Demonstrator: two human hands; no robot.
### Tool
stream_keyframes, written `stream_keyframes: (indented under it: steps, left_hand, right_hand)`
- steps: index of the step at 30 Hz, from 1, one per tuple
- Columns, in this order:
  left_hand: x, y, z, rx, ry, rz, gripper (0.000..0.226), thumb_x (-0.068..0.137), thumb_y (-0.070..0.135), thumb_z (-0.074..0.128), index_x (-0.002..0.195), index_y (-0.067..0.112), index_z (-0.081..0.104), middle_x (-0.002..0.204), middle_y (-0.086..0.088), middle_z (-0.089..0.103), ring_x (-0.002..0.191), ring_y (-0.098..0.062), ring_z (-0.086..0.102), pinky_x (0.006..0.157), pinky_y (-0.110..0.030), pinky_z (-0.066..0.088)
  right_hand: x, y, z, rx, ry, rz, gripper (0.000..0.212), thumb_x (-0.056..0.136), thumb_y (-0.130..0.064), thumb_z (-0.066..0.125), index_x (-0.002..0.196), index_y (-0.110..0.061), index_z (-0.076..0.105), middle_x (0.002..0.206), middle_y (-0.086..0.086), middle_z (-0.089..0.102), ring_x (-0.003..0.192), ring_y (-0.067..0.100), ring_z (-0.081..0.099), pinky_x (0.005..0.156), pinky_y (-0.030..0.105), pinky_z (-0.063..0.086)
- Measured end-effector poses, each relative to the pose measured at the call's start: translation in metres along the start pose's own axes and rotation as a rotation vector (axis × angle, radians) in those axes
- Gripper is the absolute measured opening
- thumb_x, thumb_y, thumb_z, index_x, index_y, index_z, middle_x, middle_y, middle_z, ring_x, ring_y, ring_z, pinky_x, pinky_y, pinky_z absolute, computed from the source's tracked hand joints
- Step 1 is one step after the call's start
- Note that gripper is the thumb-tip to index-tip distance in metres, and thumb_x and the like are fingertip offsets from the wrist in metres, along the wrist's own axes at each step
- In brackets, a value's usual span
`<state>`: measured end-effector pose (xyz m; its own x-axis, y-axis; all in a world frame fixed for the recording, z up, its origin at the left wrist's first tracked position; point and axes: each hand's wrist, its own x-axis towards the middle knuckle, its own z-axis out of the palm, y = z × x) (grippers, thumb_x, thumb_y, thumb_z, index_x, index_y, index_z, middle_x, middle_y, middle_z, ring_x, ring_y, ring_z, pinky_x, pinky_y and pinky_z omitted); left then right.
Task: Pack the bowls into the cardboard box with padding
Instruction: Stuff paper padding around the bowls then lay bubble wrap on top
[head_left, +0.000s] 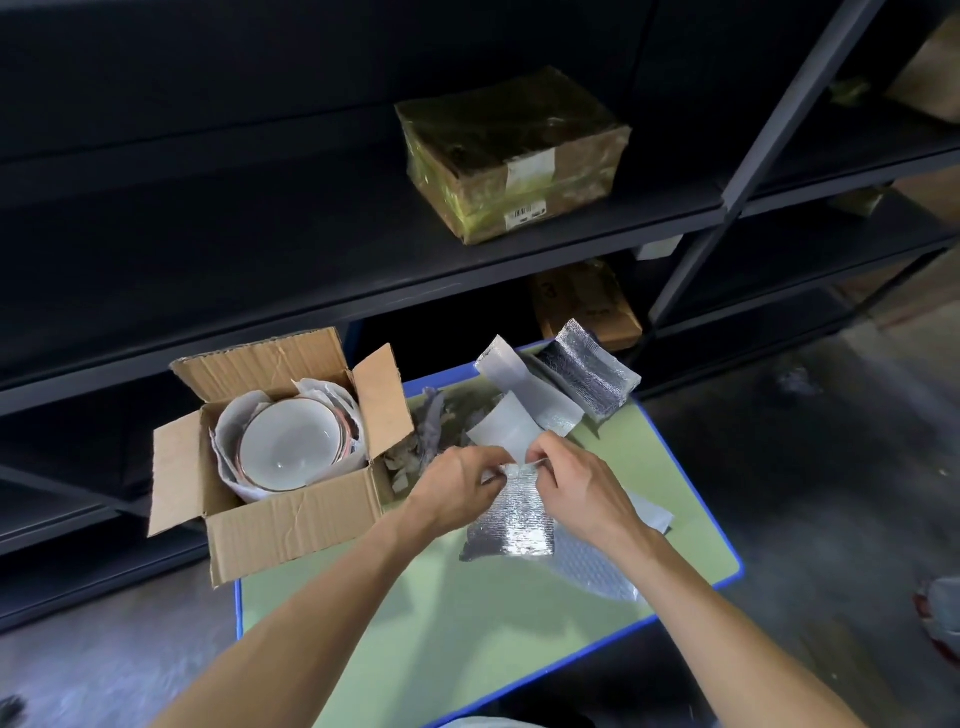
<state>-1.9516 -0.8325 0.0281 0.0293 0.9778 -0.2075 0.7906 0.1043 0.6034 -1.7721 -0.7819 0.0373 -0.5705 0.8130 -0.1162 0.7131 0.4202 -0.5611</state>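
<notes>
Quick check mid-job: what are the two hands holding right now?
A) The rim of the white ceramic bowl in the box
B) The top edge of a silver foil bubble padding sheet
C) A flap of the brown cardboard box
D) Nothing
B: the left hand and right hand both pinch the top edge of the silver foil bubble padding sheet, beside the open brown cardboard box.

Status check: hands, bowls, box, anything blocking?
Left hand and right hand both pinch the foil pouch by its top edge. Bowls stacked in open cardboard box, paper around them. Box opening unobstructed.
</notes>
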Motion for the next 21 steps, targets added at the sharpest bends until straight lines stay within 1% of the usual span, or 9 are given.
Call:
stream_keyframes:
  steps: [3,6,8,10,11,13,16,18,21]
  left_hand:
    - [-0.010,-0.001,-0.008,0.021,0.049,0.033,0.024,0.096,0.021,0.056,0.118,0.021,0.065,0.109,0.000,0.073,0.105,-0.021,0.067,0.085,-0.036,0.051]
    - [-0.023,0.003,-0.021,-0.022,0.152,0.089,0.018,0.095,0.018,0.058,0.113,0.021,0.059,0.101,0.000,0.073,0.099,-0.021,0.068,0.081,-0.038,0.052]
    - [-0.032,0.008,-0.031,-0.081,0.197,0.124,0.012,0.093,0.018,0.059,0.103,0.020,0.052,0.091,0.002,0.069,0.088,-0.023,0.066,0.078,-0.041,0.052]
    - [-0.041,0.010,-0.042,-0.134,0.207,0.131,0.014,0.092,0.019,0.060,0.096,0.021,0.047,0.083,0.003,0.062,0.076,-0.024,0.058,0.074,-0.043,0.050]
    - [-0.045,0.010,-0.048,-0.160,0.197,0.126,0.016,0.092,0.023,0.061,0.095,0.021,0.045,0.082,0.004,0.060,0.073,-0.022,0.054,0.074,-0.042,0.049]
    - [-0.051,0.009,-0.057,-0.206,0.174,0.095,0.025,0.095,0.040,0.061,0.095,0.021,0.045,0.081,0.004,0.058,0.069,-0.016,0.050,0.070,-0.032,0.045]
    - [-0.058,0.005,-0.068,-0.239,0.169,0.001,0.034,0.096,0.059,0.046,0.096,0.025,0.043,0.074,0.006,0.057,0.065,-0.007,0.049,0.060,-0.018,0.038]
    - [-0.062,-0.001,-0.074,-0.221,0.173,-0.033,0.027,0.098,0.054,0.047,0.097,0.027,0.042,0.072,0.006,0.056,0.062,-0.006,0.049,0.057,-0.017,0.037]
    - [-0.073,-0.012,-0.080,-0.192,0.173,-0.014,0.020,0.094,0.035,0.057,0.099,0.027,0.039,0.072,0.000,0.057,0.056,-0.011,0.049,0.053,-0.020,0.036]
  right_hand:
    - [0.001,-0.004,-0.013,0.047,-0.034,-0.019,0.017,0.090,-0.012,0.052,0.096,-0.028,0.048,0.091,-0.015,0.059,0.078,0.015,0.054,0.071,0.036,0.045]
    - [0.001,-0.012,-0.026,0.083,-0.124,-0.027,0.021,0.086,-0.017,0.059,0.091,-0.031,0.045,0.079,-0.013,0.061,0.072,0.012,0.057,0.067,0.037,0.048]
    - [0.003,-0.017,-0.031,0.119,-0.133,-0.028,0.020,0.084,-0.015,0.059,0.089,-0.030,0.047,0.076,-0.011,0.062,0.071,0.012,0.058,0.067,0.035,0.047]
    - [0.007,-0.024,-0.035,0.137,-0.119,-0.046,0.022,0.082,-0.009,0.058,0.087,-0.029,0.049,0.078,-0.010,0.063,0.073,0.012,0.057,0.068,0.031,0.046]
    - [0.010,-0.028,-0.037,0.148,-0.112,-0.056,0.024,0.082,-0.007,0.057,0.086,-0.029,0.049,0.078,-0.011,0.063,0.072,0.011,0.056,0.066,0.028,0.045]
    - [0.015,-0.038,-0.039,0.182,-0.109,-0.074,0.026,0.082,-0.005,0.056,0.085,-0.030,0.049,0.078,-0.014,0.063,0.070,0.007,0.053,0.062,0.023,0.041]
    - [0.022,-0.053,-0.040,0.211,-0.129,-0.116,0.026,0.081,-0.004,0.053,0.085,-0.030,0.049,0.079,-0.016,0.062,0.072,0.005,0.053,0.061,0.017,0.038]
    - [0.027,-0.062,-0.036,0.219,-0.145,-0.133,0.031,0.078,0.000,0.049,0.086,-0.030,0.050,0.082,-0.014,0.063,0.073,0.004,0.053,0.060,0.016,0.038]
    - [0.034,-0.074,-0.031,0.236,-0.179,-0.149,0.042,0.075,0.008,0.044,0.086,-0.031,0.052,0.085,-0.009,0.062,0.069,0.007,0.051,0.053,0.015,0.036]
